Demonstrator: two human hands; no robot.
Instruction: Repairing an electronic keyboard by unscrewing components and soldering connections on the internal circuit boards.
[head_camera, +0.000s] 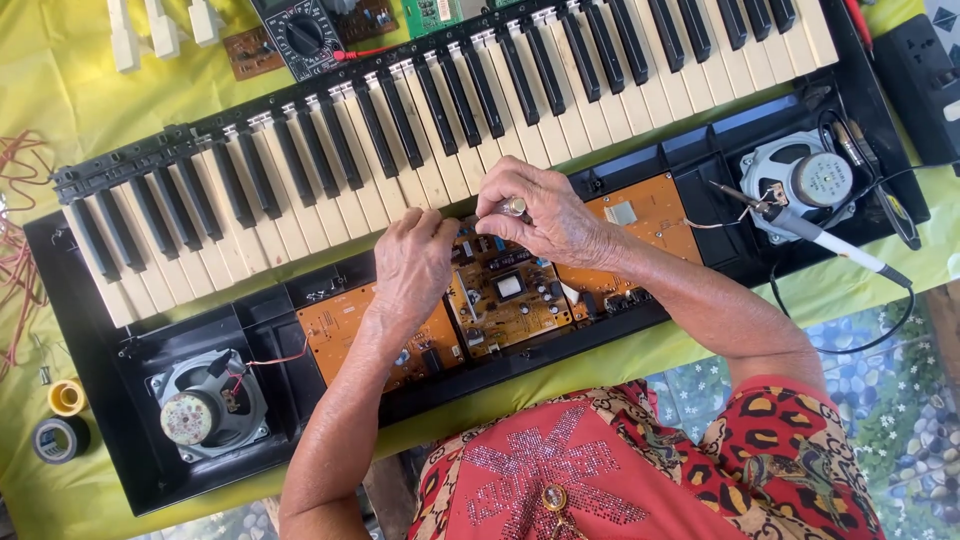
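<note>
A small silvery cylinder sits pinched in the fingertips of the right hand, just above the circuit board of the opened keyboard. The left hand is curled right beside it, knuckles on the white keys' edge; whether it grips anything I cannot tell. Beyond the right wrist a soldering iron leans on a speaker; another speaker sits beyond the left forearm, tape rolls farther out.

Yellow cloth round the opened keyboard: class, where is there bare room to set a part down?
Bare cloth lies between the loose keys and red wires, and beside the tape rolls. Crowded: the top edge near the meter.
</note>
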